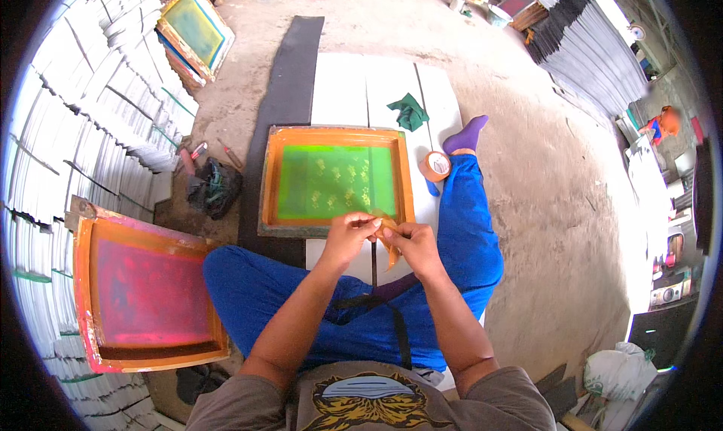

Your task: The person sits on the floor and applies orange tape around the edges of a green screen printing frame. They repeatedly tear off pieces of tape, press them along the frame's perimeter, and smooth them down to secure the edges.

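Both my hands come together over the near right corner of a wooden-framed printing screen (404,171) with green mesh and small pale floral marks. My left hand (351,236) pinches one side of a crumpled strip of brown tape (392,257). On the strip's other side, my right hand (413,244) grips it between thumb and fingers. The tape's loose end hangs below the fingers. A roll of brown tape (434,166) lies beside my outstretched right leg, past the screen's right side. Part of a slim blue item (432,188) shows next to the roll.
White boards (339,92) lie under the screen, with a crumpled green cloth (409,112) on them. A pink-mesh screen (154,291) leans by my left knee. A black plastic bag (215,187) sits on the floor. Tall stacks of white sheets (83,137) line the left.
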Action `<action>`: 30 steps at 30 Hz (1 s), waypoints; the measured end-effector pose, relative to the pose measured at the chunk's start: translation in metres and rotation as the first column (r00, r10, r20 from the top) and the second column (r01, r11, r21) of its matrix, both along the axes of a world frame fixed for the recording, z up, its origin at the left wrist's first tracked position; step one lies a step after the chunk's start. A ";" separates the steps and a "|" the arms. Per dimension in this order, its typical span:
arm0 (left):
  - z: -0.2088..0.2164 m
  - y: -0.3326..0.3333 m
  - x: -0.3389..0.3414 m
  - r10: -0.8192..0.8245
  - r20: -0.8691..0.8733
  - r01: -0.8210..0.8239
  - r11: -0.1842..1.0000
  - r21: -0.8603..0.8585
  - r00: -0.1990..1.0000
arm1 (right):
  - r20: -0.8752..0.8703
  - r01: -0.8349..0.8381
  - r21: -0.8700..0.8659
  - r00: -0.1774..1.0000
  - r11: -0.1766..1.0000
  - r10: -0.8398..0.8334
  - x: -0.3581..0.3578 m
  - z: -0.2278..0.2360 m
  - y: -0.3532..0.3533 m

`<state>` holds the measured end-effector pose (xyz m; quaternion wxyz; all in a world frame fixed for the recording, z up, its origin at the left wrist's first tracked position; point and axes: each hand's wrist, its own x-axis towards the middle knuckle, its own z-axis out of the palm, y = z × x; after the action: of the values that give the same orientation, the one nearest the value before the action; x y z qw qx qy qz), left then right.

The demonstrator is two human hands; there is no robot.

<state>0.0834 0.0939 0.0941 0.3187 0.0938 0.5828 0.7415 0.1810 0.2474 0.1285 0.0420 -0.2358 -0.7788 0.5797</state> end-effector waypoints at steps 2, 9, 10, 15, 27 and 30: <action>0.005 -0.001 -0.009 -0.033 -0.083 0.029 0.999 -0.044 0.996 | 0.036 -0.056 0.009 0.998 0.998 0.056 -0.001 0.008 0.001; 0.019 -0.001 -0.016 0.194 -0.040 -0.195 0.981 -0.024 0.980 | -0.006 0.088 -0.120 0.996 0.989 -0.089 -0.009 0.017 0.002; 0.018 -0.005 -0.018 0.266 0.039 -0.265 0.964 -0.030 0.963 | 0.026 0.105 -0.160 0.994 0.982 -0.102 -0.010 0.021 0.007; 0.000 -0.002 0.017 0.111 0.148 -0.137 0.975 0.177 0.983 | 0.094 0.180 -0.319 0.983 0.930 -0.158 -0.011 0.030 0.005; 0.004 0.022 0.056 0.275 0.208 -0.322 0.914 0.246 0.939 | 0.094 0.203 -0.256 0.978 0.945 -0.185 -0.005 0.019 -0.007; -0.001 0.022 0.053 0.272 0.160 -0.307 0.914 0.267 0.949 | 0.089 0.192 -0.199 0.980 0.961 -0.178 -0.005 0.021 -0.010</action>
<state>0.1368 0.1159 0.0933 0.2224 0.0074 0.4558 0.8618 0.1761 0.2377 0.1499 0.0440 -0.3308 -0.6899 0.6424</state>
